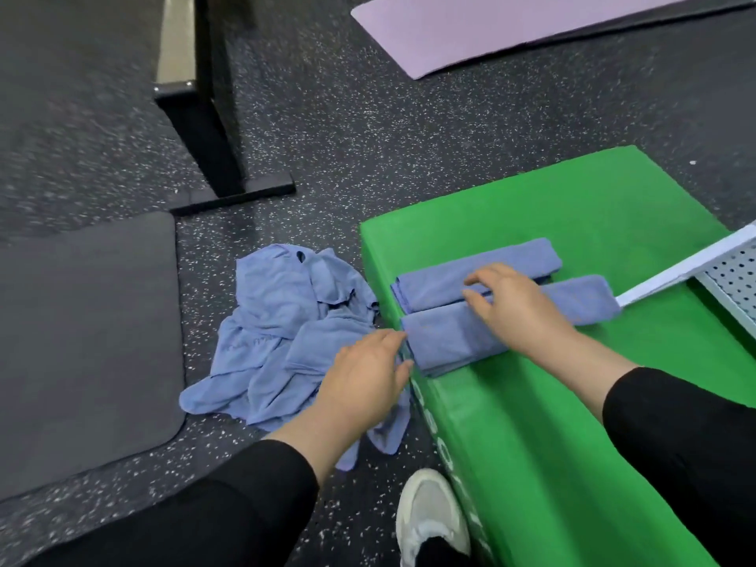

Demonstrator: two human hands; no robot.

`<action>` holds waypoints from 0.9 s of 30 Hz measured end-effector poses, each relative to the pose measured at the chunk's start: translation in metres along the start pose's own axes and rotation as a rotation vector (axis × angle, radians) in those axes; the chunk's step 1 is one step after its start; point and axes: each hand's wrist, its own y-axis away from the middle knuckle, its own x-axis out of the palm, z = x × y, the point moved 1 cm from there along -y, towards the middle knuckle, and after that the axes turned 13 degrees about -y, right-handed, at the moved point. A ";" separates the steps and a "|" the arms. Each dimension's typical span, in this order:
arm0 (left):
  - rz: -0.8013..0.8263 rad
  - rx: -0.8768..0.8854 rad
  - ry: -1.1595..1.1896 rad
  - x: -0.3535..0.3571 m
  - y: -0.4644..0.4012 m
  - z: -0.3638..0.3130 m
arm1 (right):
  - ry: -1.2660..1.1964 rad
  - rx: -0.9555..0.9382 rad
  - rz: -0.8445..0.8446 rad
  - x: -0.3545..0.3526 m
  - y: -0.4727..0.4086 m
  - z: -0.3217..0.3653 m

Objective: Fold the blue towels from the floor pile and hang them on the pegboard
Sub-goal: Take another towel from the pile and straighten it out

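The left hand [368, 372] touches the near folded towel's [450, 341] end, fingers straight, the right hand [515, 306] rests flat on it (soft, limp cloth, best lifted by pinching its folded end).

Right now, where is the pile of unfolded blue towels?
In the head view, the unfolded pile lies on the speckled floor, left of the green block and right of the dark grey mat, partly behind the left hand.

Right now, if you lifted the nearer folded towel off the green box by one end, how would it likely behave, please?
The near towel would probably droop and unfold: it is soft cloth, like the crumpled pile on the floor. It looks light for its size. It likely won't slide much on the green box; the right hand lies flat on it.
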 end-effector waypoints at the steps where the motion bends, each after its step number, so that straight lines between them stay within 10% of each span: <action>1: -0.001 -0.024 0.005 -0.003 0.008 0.016 | 0.003 -0.063 0.081 0.007 -0.004 0.027; 14: 0.158 -0.471 0.201 0.008 0.091 0.183 | 0.498 -0.141 0.916 0.193 -0.044 0.167; 22: 0.162 -0.520 0.288 0.020 0.102 0.194 | 0.487 0.001 0.780 0.265 -0.027 0.129; 27: 0.123 -0.525 0.275 0.013 0.103 0.198 | 0.199 0.047 0.398 0.252 -0.040 0.149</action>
